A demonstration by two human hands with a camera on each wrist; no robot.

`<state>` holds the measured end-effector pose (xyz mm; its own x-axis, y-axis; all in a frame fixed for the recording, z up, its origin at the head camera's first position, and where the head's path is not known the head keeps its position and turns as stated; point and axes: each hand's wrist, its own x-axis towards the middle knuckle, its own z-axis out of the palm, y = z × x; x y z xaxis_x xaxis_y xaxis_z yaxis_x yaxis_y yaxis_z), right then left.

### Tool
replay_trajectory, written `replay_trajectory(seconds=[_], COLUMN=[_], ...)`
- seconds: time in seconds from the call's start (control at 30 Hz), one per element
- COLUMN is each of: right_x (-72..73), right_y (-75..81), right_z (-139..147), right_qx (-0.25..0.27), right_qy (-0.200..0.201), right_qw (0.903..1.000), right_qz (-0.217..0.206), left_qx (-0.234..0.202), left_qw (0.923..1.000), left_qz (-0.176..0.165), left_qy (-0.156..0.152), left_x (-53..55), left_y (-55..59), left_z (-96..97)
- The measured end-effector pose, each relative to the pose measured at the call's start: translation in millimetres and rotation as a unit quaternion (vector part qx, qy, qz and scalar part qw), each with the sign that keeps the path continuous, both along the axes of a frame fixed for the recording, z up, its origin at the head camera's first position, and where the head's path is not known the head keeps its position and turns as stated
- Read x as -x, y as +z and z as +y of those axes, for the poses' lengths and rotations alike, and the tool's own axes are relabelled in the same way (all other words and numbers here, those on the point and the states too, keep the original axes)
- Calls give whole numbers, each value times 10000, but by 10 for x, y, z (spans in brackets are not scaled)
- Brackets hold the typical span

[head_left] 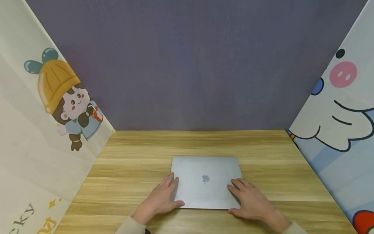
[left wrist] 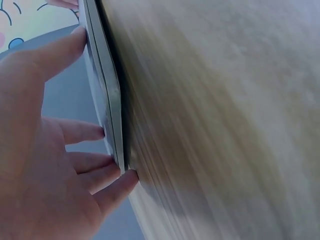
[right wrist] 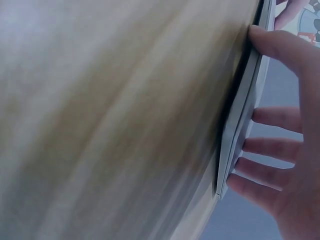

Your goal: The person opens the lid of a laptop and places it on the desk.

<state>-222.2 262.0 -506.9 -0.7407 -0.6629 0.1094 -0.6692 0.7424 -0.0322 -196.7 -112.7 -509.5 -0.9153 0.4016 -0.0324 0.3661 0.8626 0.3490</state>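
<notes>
A closed silver laptop (head_left: 206, 191) with a dark apple logo lies flat on the wooden table. My left hand (head_left: 163, 197) touches its left side; in the left wrist view the thumb and some fingertips rest on the lid while the little finger (left wrist: 120, 190) reaches the table beside the edge. On the other side, my right hand (head_left: 252, 200) has spread fingers resting on the lid near the right edge. Its thumb (right wrist: 267, 42) touches the front edge of the laptop in the right wrist view. Both hands have mostly straight, relaxed fingers.
The wooden table (head_left: 131, 156) runs back to a dark grey panel (head_left: 187, 65). Side walls with cartoon prints flank it, a child in a yellow hat (head_left: 70, 97) on the left and a white figure with a pink snout (head_left: 343, 74) on the right.
</notes>
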Motion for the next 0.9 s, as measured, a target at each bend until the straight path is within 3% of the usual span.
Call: replay_trajectory(seconds=[0.5,0.9], right_x=[114,183], right_y=[15,14], right_z=[-104,-142], right_qx=[-188,-304], right_qy=[50,89], right_qw=[9993,9985], right_qz=[327,451], left_qx=[-11,-76], left_qw=[9999,9999], left_qz=[-118,18], left_qy=[-25,-96], left_x=[151,239], left_y=[-2,-32], left_z=[-108,-177])
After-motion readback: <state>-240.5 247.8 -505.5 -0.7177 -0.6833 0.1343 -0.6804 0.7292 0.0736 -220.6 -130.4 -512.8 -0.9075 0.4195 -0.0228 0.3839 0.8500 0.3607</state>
